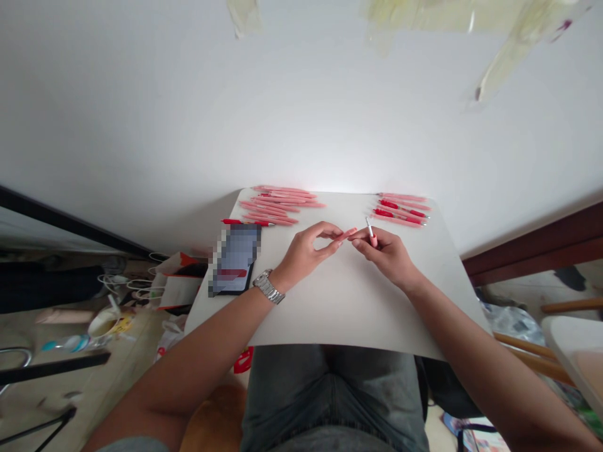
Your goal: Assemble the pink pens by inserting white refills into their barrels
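My left hand [313, 250] pinches a slim pink pen piece [347, 235] between thumb and fingertips above the middle of the table. Close beside it, my right hand [384, 251] is closed around a short pen part [370, 233] with a white, narrow upper end and a pink lower section, pointing up. The right fingertips come up to the end of the pink piece; whether they touch it I cannot tell. Several slim pink pens [277, 204] lie in a pile at the back left. At the back right, pink pens and red click pens [400, 215] lie side by side.
A phone [235, 260] with a blurred screen lies at the left of the white table [343, 314], a red pen [247, 222] just behind it. The wall meets the table's far edge. Bags, a cup [103, 321] and a bottle [70, 343] stand or lie at the left.
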Demonstrator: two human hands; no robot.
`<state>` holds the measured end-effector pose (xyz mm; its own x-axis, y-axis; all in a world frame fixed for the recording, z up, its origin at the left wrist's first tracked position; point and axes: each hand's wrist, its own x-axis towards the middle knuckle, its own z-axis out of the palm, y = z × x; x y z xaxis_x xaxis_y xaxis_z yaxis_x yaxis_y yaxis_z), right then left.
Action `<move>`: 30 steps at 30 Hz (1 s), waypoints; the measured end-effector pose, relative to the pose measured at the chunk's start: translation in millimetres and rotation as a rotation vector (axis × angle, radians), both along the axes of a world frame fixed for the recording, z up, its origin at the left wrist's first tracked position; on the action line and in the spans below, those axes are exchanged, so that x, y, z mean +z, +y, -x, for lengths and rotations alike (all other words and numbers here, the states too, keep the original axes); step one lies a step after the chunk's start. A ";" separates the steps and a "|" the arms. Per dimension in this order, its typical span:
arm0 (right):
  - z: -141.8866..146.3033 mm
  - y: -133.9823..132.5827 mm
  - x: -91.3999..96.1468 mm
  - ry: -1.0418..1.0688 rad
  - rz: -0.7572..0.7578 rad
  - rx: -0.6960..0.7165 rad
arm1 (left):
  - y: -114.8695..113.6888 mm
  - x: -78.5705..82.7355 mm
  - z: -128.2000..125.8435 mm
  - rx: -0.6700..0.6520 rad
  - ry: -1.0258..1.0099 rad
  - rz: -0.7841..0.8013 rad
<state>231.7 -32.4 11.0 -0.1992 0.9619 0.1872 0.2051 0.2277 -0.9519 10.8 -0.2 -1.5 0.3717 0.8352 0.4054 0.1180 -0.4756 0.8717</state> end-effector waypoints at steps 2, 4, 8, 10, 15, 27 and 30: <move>0.5 -0.3 0.9 0.003 -0.006 0.012 | 0.0 0.4 0.4 0.015 0.082 -0.060; 0.6 -0.5 1.2 0.019 -0.020 0.003 | 0.0 1.3 0.8 0.025 0.093 -0.076; -0.3 -0.4 1.6 0.018 -0.014 -0.046 | -0.5 3.6 0.9 0.053 0.050 -0.073; -1.0 0.0 1.8 0.006 0.004 -0.078 | -1.2 5.2 0.7 0.054 0.037 -0.073; -2.2 1.7 0.9 -0.013 0.026 -0.125 | -2.9 9.2 1.0 0.049 0.041 -0.098; -2.8 2.7 -0.9 -0.033 0.040 -0.143 | -2.3 10.4 2.9 0.031 0.046 -0.097; -2.7 2.6 -0.9 -0.040 0.041 -0.144 | -2.2 10.2 2.8 0.035 0.051 -0.096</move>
